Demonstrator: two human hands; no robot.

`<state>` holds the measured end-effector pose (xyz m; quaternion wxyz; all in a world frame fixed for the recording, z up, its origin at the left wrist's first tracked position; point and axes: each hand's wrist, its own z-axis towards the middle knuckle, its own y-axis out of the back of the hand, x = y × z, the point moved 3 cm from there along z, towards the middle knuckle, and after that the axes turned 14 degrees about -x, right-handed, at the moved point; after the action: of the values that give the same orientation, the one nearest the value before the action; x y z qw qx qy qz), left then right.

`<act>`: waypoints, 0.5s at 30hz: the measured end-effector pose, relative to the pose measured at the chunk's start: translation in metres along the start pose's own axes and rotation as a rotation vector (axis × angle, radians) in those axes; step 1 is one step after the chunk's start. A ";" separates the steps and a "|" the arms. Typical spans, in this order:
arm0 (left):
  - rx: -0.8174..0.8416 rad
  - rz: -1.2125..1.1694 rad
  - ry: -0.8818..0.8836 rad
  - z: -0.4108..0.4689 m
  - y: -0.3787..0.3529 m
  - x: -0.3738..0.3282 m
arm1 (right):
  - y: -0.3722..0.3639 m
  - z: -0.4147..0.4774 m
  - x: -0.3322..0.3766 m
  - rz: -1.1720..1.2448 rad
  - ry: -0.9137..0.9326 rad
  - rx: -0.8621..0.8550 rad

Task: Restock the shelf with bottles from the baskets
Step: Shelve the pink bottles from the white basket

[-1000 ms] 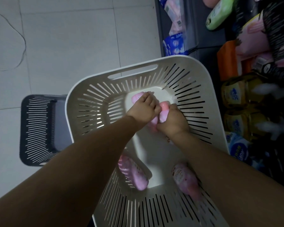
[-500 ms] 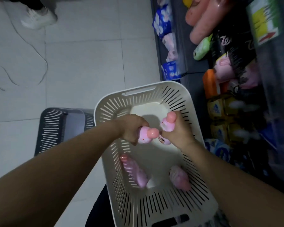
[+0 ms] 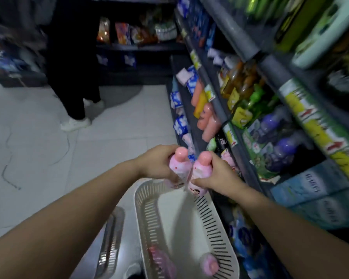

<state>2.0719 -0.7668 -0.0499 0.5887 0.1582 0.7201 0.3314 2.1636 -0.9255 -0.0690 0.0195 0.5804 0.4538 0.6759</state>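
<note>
**Head view, shop aisle.** My left hand (image 3: pixel 156 165) grips one pink bottle (image 3: pixel 179 168) and my right hand (image 3: pixel 217 177) grips a second pink bottle (image 3: pixel 201 171). In each case the fingers are curled round the body, below the rounded cap. Both bottles stand roughly upright, side by side and nearly touching, above the far rim of the white basket (image 3: pixel 138 200). Two spare pink bottles (image 3: pixel 209 262) lie on the basket's bottom at its near end. A dark basket (image 3: pixel 109 240) stands just left of the white one.

**Handling, as I judge it.** These are small plastic bottles, stiff enough for a firm squeeze, light enough for one per hand, and not fragile. The smooth sides and domed cap look slippery. I would therefore take hold at the middle of the body rather than the cap, and set each bottle down on its base.

**Setting.** The shelf (image 3: pixel 220 111) runs along the right in dark tiers crowded with bottles and packets. A pink item (image 3: pixel 228 160) just right of my right hand may mark the matching row, though blur keeps me from being sure. The floor (image 3: pixel 38 141) is pale tile, with a thin cable (image 3: pixel 8 174) at the left. Another person (image 3: pixel 73 81) stands farther down the aisle, well apart.
</note>
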 end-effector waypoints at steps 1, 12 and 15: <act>-0.012 -0.010 -0.030 0.000 0.016 -0.014 | 0.013 -0.001 0.019 0.004 0.029 -0.031; 0.109 -0.186 -0.364 -0.005 0.151 -0.175 | 0.163 -0.071 0.183 -0.036 0.212 -0.396; 0.210 -0.144 -0.501 -0.016 0.148 -0.241 | 0.206 -0.120 0.194 -0.052 0.182 -0.505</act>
<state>2.0945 -0.8128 0.2291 0.7507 0.2436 0.5921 0.1628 2.1072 -1.0102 0.2208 0.1401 0.4822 0.2854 0.8163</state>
